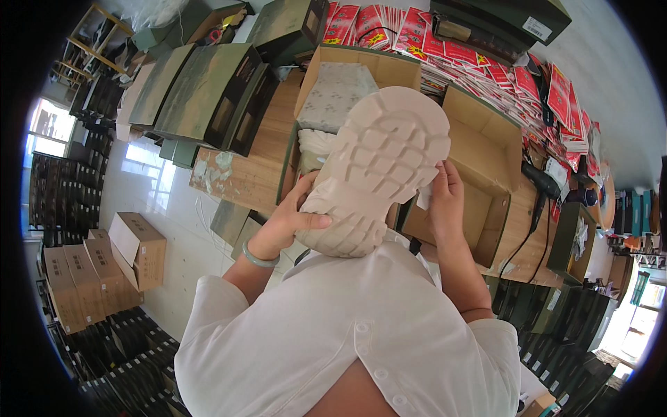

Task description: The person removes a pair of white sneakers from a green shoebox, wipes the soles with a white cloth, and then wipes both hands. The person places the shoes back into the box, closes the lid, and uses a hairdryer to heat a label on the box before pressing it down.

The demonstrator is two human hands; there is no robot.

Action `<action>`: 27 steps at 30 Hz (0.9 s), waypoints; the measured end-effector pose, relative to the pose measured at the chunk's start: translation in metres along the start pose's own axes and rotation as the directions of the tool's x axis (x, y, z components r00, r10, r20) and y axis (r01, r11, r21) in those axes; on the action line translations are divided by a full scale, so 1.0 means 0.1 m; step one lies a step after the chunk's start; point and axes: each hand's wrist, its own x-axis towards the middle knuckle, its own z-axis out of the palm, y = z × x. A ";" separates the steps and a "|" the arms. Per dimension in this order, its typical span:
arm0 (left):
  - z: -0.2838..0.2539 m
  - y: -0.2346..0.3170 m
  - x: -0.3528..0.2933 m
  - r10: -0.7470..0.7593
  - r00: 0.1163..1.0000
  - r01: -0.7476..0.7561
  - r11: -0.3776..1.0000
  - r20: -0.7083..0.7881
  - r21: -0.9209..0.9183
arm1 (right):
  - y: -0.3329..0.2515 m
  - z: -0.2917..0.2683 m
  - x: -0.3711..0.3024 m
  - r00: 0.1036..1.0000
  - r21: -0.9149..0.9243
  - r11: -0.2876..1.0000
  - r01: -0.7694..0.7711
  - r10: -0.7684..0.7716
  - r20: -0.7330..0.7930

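Note:
I hold a beige shoe [375, 174] up with its lugged sole facing me. My left hand [295, 219], with a pale green bangle on the wrist, grips the heel end, thumb across the sole. At the shoe's right edge my right hand [446, 198] pinches a small white paper piece [425, 198]. Under the shoe lies an open cardboard shoe box [486, 149], and another open box [340, 87] with white patterned paper sits beyond it on the wooden table [267, 149].
Dark green box lids [208, 94] lie at the table's left. Red printed packets [486, 62] are spread along the back right. A black hair dryer [545, 184] with its cord rests at right. Brown cartons [104, 267] are stacked on the floor at left.

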 end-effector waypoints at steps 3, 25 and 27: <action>0.00 0.01 -0.01 -0.004 1.000 0.004 1.000 -0.011 -0.001 | -0.03 0.00 0.00 1.000 -0.024 1.000 -0.007 0.007 -0.008; 0.00 -0.04 0.07 -0.066 0.995 0.056 0.990 -0.072 -0.125 | 0.04 -0.07 0.07 0.998 -0.108 0.994 0.017 -0.011 0.054; 0.01 -0.04 0.07 -0.069 0.994 0.058 0.990 -0.084 -0.131 | 0.02 -0.06 0.06 0.999 -0.099 0.995 -0.004 0.008 0.050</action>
